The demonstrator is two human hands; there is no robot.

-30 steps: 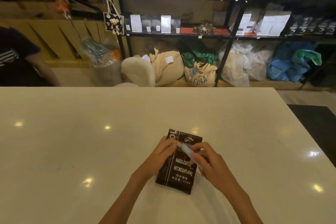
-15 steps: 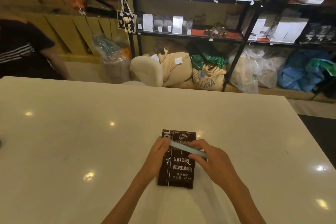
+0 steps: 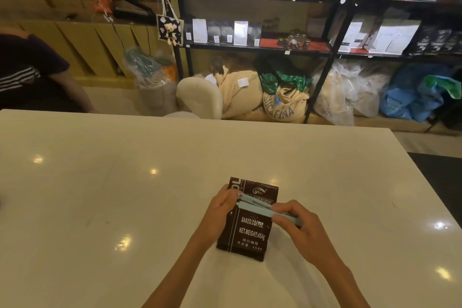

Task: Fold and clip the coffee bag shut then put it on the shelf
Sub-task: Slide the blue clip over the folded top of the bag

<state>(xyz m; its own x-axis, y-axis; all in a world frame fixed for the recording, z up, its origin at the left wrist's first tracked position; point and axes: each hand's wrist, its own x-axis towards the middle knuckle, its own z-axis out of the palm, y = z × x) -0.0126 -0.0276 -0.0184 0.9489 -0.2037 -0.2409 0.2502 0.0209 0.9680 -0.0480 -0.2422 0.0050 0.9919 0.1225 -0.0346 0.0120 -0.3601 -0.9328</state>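
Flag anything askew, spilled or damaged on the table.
Only the light blue clip looks askew: it slants across the coffee bag, lower toward the right hand. No spill or tear shows; the left hand steadies the bag.

A burlap sack (image 3: 285, 107) printed with lettering is seen on the floor at the far side, with a green bag (image 3: 285, 80) bunched on top of it and a tan sack (image 3: 237, 92) just to its left. Clear plastic bags (image 3: 350, 92) and blue bags (image 3: 410, 100) are piled further right, while a cream chair back (image 3: 200, 96) is set against the far edge of the white table (image 3: 100, 207). A small teddy bear bag (image 3: 170, 30) is hung from a black post, and a seated person in a dark striped shirt (image 3: 27, 72) is seen at the far left.
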